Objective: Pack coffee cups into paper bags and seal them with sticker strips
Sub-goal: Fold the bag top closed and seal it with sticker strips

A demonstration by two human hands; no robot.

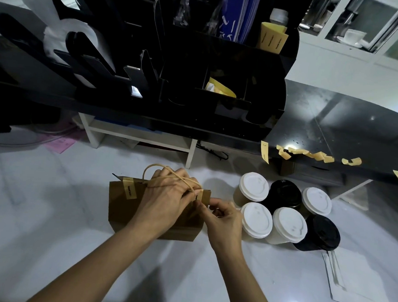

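Brown kraft paper bag [120, 211], one, standing upright on a pale glossy worktop [47, 222], mouth folded closed, twisted paper handles [159, 168] looped over the back of the left hand.

Sticker strip, first [130, 188]: yellow, printed, already folded across the bag's top edge toward its left end.

Sticker strip, second [196, 196]: at the right end of the top edge, only a short part showing between the fingers.

Left hand [166, 195]: lay over the top of the bag, fingers bent down onto the fold, holding it closed at the second strip.

Right hand [222, 213]: just beside the bag's right corner, fingers curled and pinching at the second strip; the exact hold was partly hidden.

Step judged: sealing, second strip going on. Next move would call for pressing that strip flat over both faces of the fold, then freeing the handles.

Coffee cups [285, 216]: six, lidded, four white and two black, clustered touching one another just right of the bag, not yet packed.

Spare sticker strips [310, 155]: hung along the edge of a dark counter [350, 128] behind the cups.

Surroundings: black slotted organiser [151, 76] holding bags and sleeves at the back; white sheets [353, 286] flat on the worktop at right; glazed white cabinet [366, 28] in the far corner.
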